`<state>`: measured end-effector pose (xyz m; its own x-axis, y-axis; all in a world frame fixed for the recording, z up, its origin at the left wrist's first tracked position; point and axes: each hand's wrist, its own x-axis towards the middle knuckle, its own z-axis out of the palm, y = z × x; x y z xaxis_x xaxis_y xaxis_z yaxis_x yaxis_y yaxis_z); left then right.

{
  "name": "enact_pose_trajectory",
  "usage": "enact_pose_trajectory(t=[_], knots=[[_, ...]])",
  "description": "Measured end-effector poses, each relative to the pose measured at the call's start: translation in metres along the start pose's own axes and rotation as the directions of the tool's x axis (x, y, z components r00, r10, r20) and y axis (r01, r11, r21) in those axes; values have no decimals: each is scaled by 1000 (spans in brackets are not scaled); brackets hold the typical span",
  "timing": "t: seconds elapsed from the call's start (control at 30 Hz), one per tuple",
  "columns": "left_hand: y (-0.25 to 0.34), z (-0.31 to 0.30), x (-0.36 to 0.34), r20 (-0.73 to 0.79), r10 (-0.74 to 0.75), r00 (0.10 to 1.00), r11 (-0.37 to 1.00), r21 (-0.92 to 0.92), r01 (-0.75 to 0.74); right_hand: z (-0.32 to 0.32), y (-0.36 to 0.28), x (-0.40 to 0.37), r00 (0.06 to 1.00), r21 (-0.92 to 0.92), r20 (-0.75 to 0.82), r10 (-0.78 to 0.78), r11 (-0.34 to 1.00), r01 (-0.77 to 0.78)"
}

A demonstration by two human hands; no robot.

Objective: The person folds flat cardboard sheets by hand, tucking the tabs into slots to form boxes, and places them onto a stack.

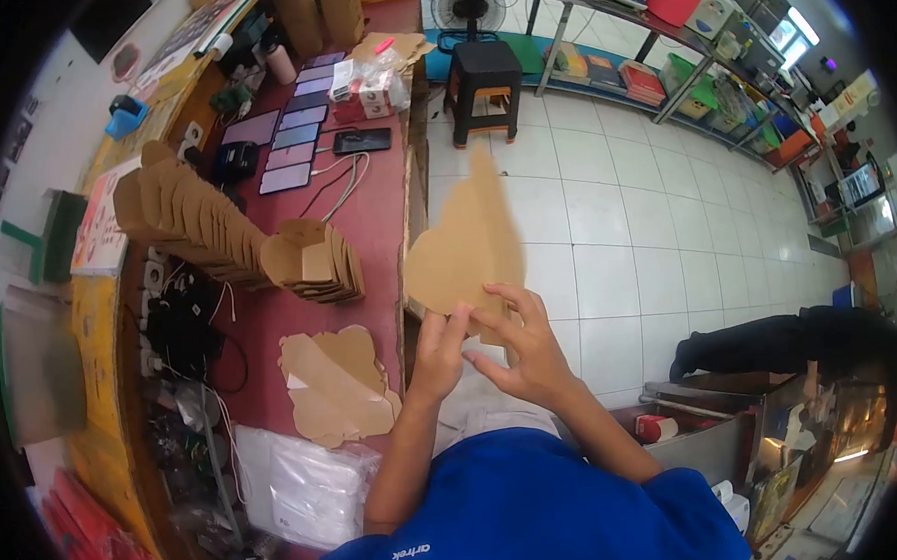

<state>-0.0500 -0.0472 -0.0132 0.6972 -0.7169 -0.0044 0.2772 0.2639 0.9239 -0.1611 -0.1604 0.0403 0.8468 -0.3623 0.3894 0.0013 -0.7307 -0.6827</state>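
Note:
In front of my body I hold up a brown cardboard box blank, partly folded along its right side. My left hand is closed on its lower left edge, thumb and fingers pinching it. My right hand grips the lower right part, with fingers over the fold. To the left on the red table lies a pile of flat cardboard blanks. Beyond them stand folded cardboard boxes, nested together, and a longer nested row reaching further back.
Several phones and cables lie on the table's far part, near a bagged red-and-white box. Plastic packs lie near my left elbow. A black stool stands on the tiled floor. A dark-clothed leg shows at right.

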Motion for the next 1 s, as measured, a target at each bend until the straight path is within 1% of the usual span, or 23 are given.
enact_pose_trajectory(t=[0.03,0.1,0.17,0.2,0.23,0.3,0.33,0.37,0.4,0.43,0.47,0.5,0.53,0.57,0.6,0.63,0.7,0.77,0.83,0.87,0.93,0.97,1.0], knots=[[-2,-3,-2,-13,-2,1000,1000,-1,2,0,-2,-1,1000,4,17,-21,1000,21],[-3,-9,-2,-45,-153,987,955,-265,136,0,-2,0,998,9,33,-52,999,52],[-5,-13,-4,-50,-151,987,953,-274,132,4,6,-2,996,196,53,70,977,-79],[-6,-15,-5,-51,-151,987,950,-285,130,6,12,-3,996,197,54,65,978,-75],[-11,-16,-6,-53,-147,988,950,-286,126,8,19,-4,992,256,72,106,959,-121],[-13,-13,-8,-41,-66,997,988,-144,60,8,19,-3,985,311,94,144,936,-167],[-13,-12,-11,-41,-64,997,988,-146,57,8,15,-2,966,474,121,230,841,-260],[1,-4,-13,33,10,999,993,117,-14,7,14,0,939,616,162,305,712,-337],[13,4,-16,123,58,991,926,364,-100,10,19,-2,939,613,159,306,714,-337],[19,13,-16,170,76,983,889,435,-144,15,29,-8,942,625,157,296,709,-327],[17,17,-17,175,76,982,891,430,-145,16,32,-10,946,636,153,284,705,-315],[14,20,-18,230,125,965,790,565,-237,17,30,-11,929,620,117,352,705,-345],[11,23,-19,291,165,942,660,678,-325,17,32,-13,929,617,110,353,708,-343],[8,27,-21,289,180,940,635,695,-336,20,38,-16,844,715,103,527,551,-431],[8,27,-23,294,184,938,638,691,-342,21,43,-19,725,798,120,678,369,-477],[9,25,-23,303,144,942,645,693,-322,21,48,-22,726,794,113,679,377,-476],[12,16,-20,315,109,943,661,685,-306,16,57,-31,758,778,-49,650,501,-380],[19,-4,-9,151,249,957,598,752,-275,7,71,-44,749,742,-28,662,516,-428],[31,-17,7,-101,368,924,712,670,-210,-4,75,-53,745,713,6,667,519,-471],[33,-26,17,-109,371,922,710,674,-206,-8,73,-56,771,758,27,636,490,-431],[28,-48,34,-203,180,962,892,445,-73,-12,68,-63,799,803,55,599,449,-392],[31,-51,38,-104,106,989,953,294,-71,-14,66,-65,809,792,79,582,456,-406],[35,-54,38,-107,115,988,952,297,-78,-15,66,-64,820,779,100,564,468,-417]])
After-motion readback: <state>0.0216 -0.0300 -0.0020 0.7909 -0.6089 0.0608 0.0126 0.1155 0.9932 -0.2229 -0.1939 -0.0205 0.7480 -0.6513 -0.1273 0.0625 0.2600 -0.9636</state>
